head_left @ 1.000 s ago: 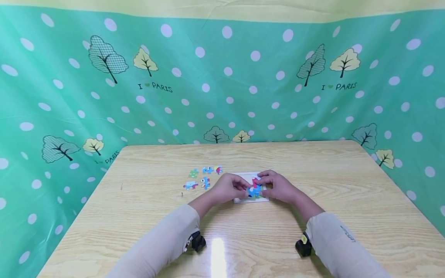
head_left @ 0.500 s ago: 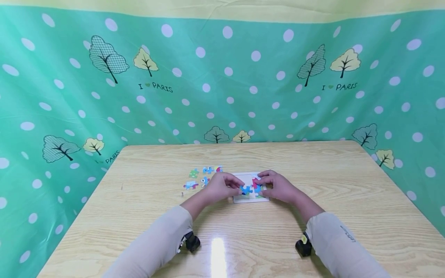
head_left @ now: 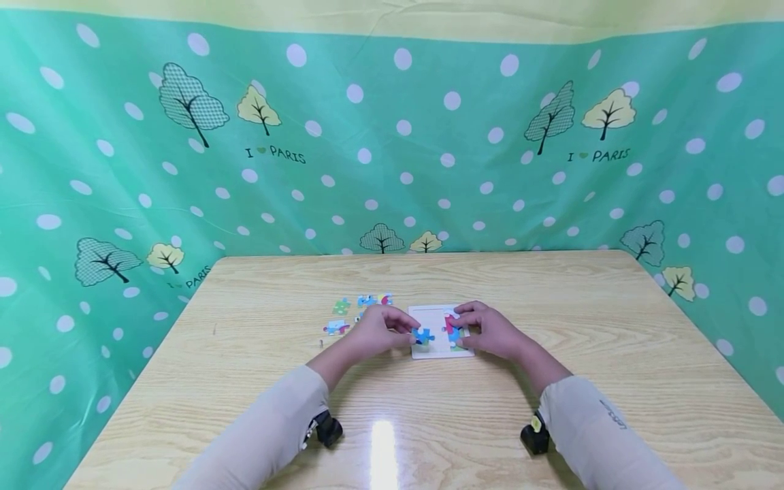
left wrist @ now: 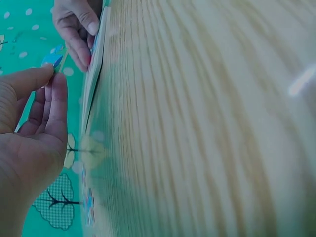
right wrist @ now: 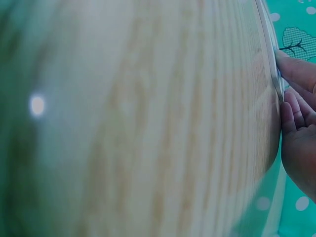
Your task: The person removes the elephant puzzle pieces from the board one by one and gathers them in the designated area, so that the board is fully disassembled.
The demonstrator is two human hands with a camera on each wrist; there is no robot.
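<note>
My left hand (head_left: pixel 380 330) pinches a blue jigsaw piece (head_left: pixel 423 335) between thumb and fingertips, over the left part of a white puzzle tray (head_left: pixel 436 350). In the left wrist view the pinched piece (left wrist: pixel 53 59) is tilted and raised off the tray. On the tray's right side lie joined jigsaw pieces (head_left: pixel 452 332) in red, blue and green, partly covered by my right hand (head_left: pixel 490 330). That hand's thumb and curled fingers hold the tray at its right edge; in the right wrist view its fingers (right wrist: pixel 291 111) sit right against that edge.
Left of the tray lie several loose pieces: a green piece (head_left: pixel 341 306), a blue piece (head_left: pixel 367 300), a yellow-and-red piece (head_left: pixel 384 299) and a blue-and-red piece (head_left: pixel 335 327). A tiny object (head_left: pixel 321 344) lies near them. A polka-dot curtain (head_left: pixel 392 150) hangs behind the wooden table (head_left: pixel 245 381).
My left hand has drawn back leftward with the blue piece, away from the joined pieces, uncovering the middle of the tray. My right hand has stayed in place.
</note>
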